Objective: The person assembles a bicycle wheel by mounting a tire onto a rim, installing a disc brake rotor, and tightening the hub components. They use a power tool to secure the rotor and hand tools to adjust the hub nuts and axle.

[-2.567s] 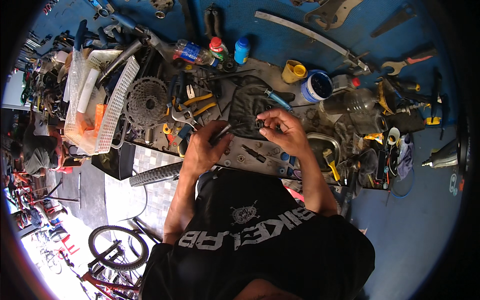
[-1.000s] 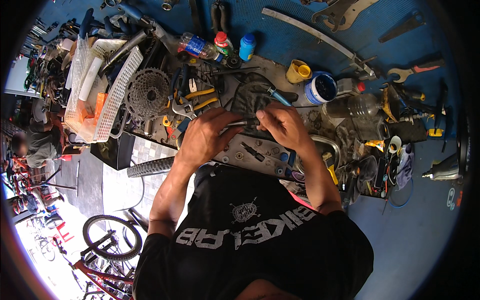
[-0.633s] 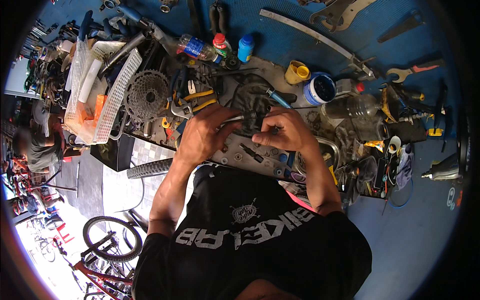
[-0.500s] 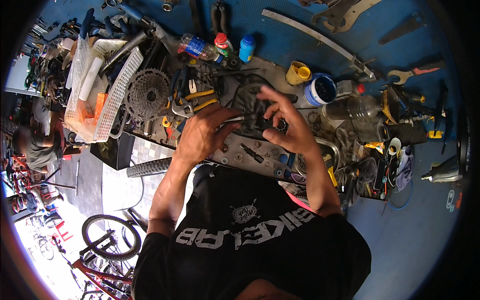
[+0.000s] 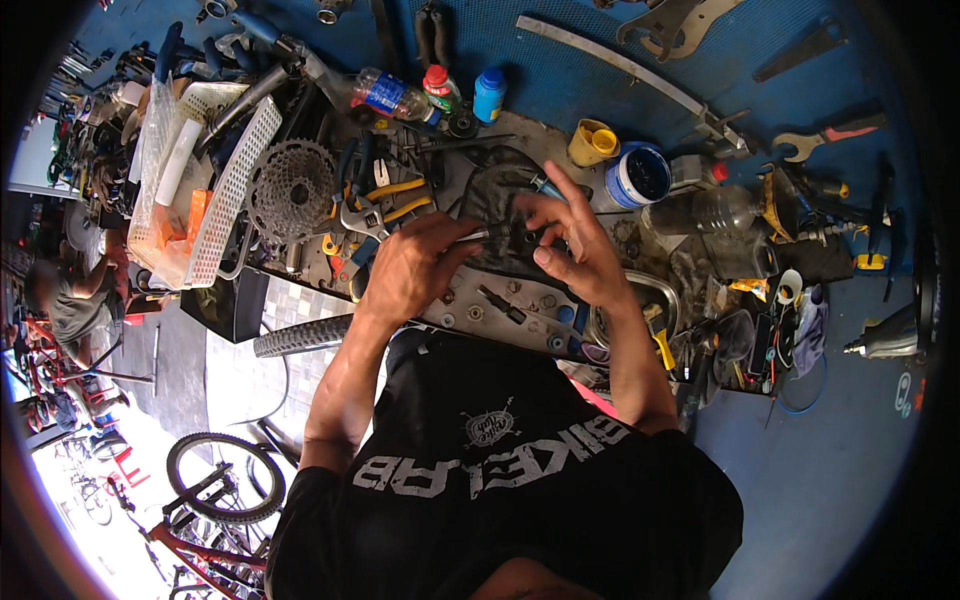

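My left hand [image 5: 412, 262] is closed around a slim metal rod [image 5: 472, 237], which points right toward my other hand. Its far end runs into a dark area, so I cannot make out its shape. My right hand [image 5: 585, 255] is raised opposite, index finger stretched out and thumb apart from the other fingers. A small dark round part [image 5: 531, 237] shows near these fingertips; whether they touch it is unclear. Beneath both hands lies a black rag [image 5: 490, 190]. A blue-tipped tool [image 5: 545, 186] shows behind the right index finger.
Left of my hands are an adjustable wrench [image 5: 362, 217], yellow-handled pliers [image 5: 405, 208], a bicycle cassette [image 5: 292, 190] and a white basket [image 5: 235, 185]. A yellow cup [image 5: 592, 143], a white-blue tub [image 5: 638, 178] and a metal bowl [image 5: 655, 290] stand right. Small parts [image 5: 502, 304] lie along the front.
My right hand has shifted slightly, its index finger now pointing more upward, uncovering the blue-tipped tool. The left hand keeps hold of the rod in nearly the same place.
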The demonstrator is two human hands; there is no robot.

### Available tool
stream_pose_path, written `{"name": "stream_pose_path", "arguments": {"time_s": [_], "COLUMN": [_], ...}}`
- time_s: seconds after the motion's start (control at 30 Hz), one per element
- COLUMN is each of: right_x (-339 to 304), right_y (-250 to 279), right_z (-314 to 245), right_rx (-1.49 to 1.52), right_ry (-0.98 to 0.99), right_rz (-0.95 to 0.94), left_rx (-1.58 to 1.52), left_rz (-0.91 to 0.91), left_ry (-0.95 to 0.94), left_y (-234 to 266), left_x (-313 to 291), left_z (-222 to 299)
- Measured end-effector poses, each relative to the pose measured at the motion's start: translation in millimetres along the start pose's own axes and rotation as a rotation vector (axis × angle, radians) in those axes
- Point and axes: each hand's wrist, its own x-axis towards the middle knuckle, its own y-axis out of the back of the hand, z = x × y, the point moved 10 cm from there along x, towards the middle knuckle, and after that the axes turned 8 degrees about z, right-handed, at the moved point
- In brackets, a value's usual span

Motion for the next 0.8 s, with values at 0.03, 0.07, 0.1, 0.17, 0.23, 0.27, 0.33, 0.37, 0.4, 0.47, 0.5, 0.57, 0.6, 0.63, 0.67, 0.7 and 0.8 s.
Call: {"name": "stream_pose_path", "arguments": {"time_s": [0.03, 0.07, 0.1, 0.17, 0.23, 0.27, 0.33, 0.37, 0.4, 0.47, 0.5, 0.57, 0.6, 0.63, 0.67, 0.7, 0.8], "right_x": [-1, 0, -4, -8, -2, -2, -5, -9, -8, 1, 3, 2, 1, -1, -1, -1, 5], "right_y": [3, 3, 5, 12, 22, 23, 11, 3, 8, 15, 19, 22, 20, 18, 25, 24, 34], "right_z": [-3, 6, 19, 26, 8, -1, 6, 10, 21, 3, -8, -11, -7, -4, 7, 3, -19], "right_rx": [-0.078, -0.019, 0.007, 0.0, -0.078, -0.119, 0.069, 0.159, 0.034, -0.018, -0.044, 0.052, 0.124, 0.196, 0.079, 0.043, -0.018], "right_ry": [0.04, -0.026, -0.201, -0.281, -0.098, -0.033, -0.183, -0.287, -0.36, -0.147, -0.022, 0.022, -0.033, -0.085, -0.194, -0.174, 0.039], "right_rz": [-0.006, -0.003, -0.053, -0.035, 0.076, 0.066, -0.066, -0.16, -0.094, 0.003, 0.06, 0.099, 0.049, 0.0, 0.04, -0.011, 0.136], "left_rx": [0.0, 0.0, -0.004, -0.015, -0.006, -0.004, -0.053, -0.077, -0.082, -0.081, -0.07, -0.038, -0.05, -0.066, -0.084, -0.092, -0.103], "left_rz": [-0.009, -0.019, -0.01, 0.004, 0.016, 0.032, 0.03, 0.03, 0.043, 0.058, 0.061, 0.058, 0.068, 0.083, 0.09, 0.091, 0.077], "left_ry": [0.007, 0.013, 0.014, 0.017, -0.044, -0.08, -0.047, -0.033, -0.024, 0.012, -0.037, -0.115, -0.095, -0.082, -0.076, -0.053, -0.042], "left_y": [-2, -4, -4, -5, -5, -4, -6, -7, -6, -7, -7, -9, -8, -7, -7, -7, -8], "left_x": [0, 0, 0, 3, 7, 9, 13, 15, 17, 20, 21, 21, 22, 23, 24, 26, 30], "left_z": [-1, -1, 0, 0, 7, 11, 9, 9, 8, 6, 11, 20, 19, 18, 18, 16, 16]}}
